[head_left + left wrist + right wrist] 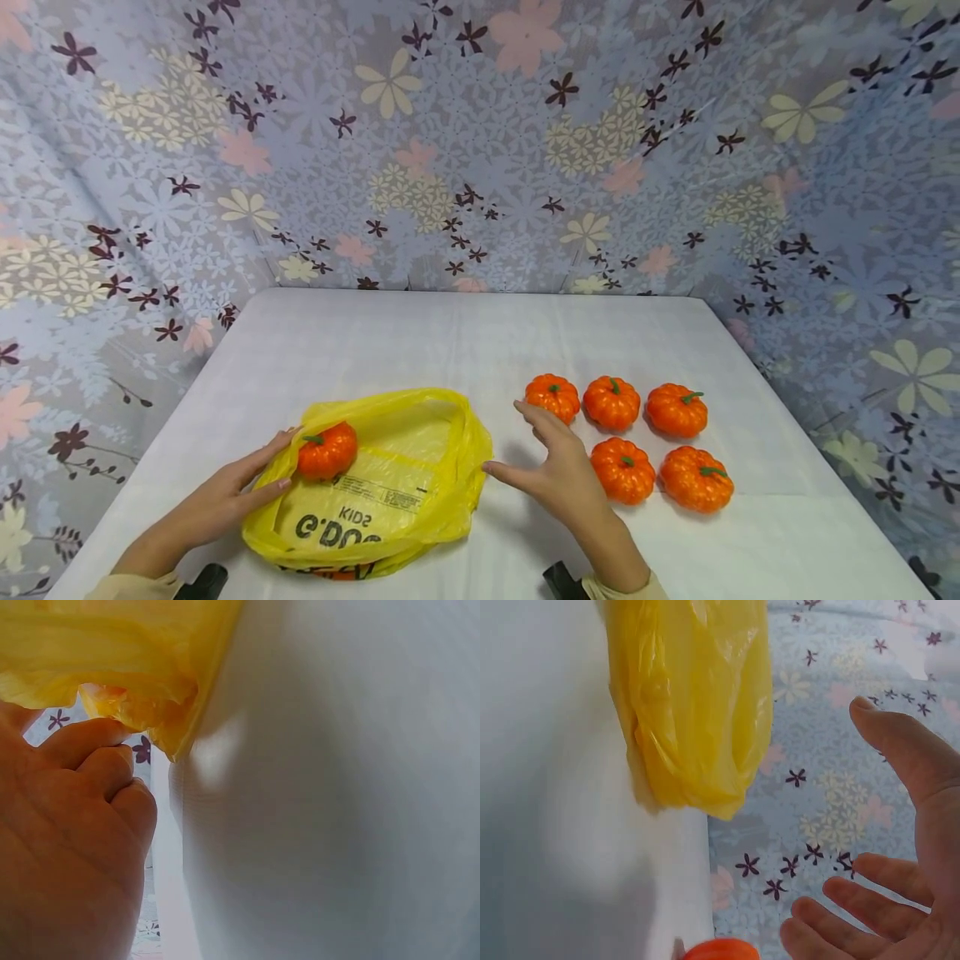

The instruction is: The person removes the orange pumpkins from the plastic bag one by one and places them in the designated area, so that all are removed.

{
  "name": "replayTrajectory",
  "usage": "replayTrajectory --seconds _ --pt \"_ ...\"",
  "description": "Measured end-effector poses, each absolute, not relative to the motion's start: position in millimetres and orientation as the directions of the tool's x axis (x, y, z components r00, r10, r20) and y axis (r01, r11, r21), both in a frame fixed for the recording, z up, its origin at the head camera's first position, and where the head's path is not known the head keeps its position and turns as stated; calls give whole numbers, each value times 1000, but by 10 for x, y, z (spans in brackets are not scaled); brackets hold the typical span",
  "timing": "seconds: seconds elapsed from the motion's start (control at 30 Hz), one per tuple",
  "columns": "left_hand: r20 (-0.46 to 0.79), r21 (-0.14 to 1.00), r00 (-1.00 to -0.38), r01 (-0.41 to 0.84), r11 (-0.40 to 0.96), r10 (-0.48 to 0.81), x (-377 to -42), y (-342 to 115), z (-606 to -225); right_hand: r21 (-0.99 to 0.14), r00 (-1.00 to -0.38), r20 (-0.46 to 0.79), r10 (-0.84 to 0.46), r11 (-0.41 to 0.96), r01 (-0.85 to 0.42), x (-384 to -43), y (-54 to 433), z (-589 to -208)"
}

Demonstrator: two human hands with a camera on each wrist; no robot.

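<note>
A yellow plastic bag [442, 508] with dark lettering lies on the white table, its mouth spread wide. Inside it, by the left rim, rests a small orange pumpkin [327, 451] with a green stem. My left hand [217, 500] pinches that rim, thumb over the edge and fingers on the outer side. To the right of the bag, my right hand [562, 471] holds nothing, thumb and fingers spread apart. Its thumb tip is close to the bag's right rim. Its fingertips overlap the nearest pumpkin [553, 392] of the group in the head view.
Several more orange pumpkins, among them a front right one [696, 480], sit in two rows right of my right hand. The white-covered table [390, 333] ends at a flowered cloth [480, 167] behind and at both sides.
</note>
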State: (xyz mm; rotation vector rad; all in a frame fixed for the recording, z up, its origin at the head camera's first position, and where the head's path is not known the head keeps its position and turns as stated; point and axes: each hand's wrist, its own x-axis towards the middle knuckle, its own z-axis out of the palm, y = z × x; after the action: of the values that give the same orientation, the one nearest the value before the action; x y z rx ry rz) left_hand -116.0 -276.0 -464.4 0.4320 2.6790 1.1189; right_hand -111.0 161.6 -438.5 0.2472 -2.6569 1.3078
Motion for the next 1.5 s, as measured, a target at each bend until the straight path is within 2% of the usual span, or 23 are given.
replayTrajectory --seconds 0.13,0.57,1.13,1.5 --pt "-82 721 -935 183 669 344 -1167 -2760 -4640 -829 -974 198 -105 512 -224 -1151 1535 -4415" --pt "-85 719 -938 175 672 335 -1148 -2748 -4614 -862 -952 216 -215 417 -290 -1245 1303 -4441" --pt "-72 720 -935 192 667 346 -1156 -2768 -4623 -880 -909 157 -387 364 -307 -1427 853 -4394" --pt "-89 720 -936 175 671 340 -1153 -2749 -4635 -855 -854 71 -516 409 -318 -1472 436 -4402"
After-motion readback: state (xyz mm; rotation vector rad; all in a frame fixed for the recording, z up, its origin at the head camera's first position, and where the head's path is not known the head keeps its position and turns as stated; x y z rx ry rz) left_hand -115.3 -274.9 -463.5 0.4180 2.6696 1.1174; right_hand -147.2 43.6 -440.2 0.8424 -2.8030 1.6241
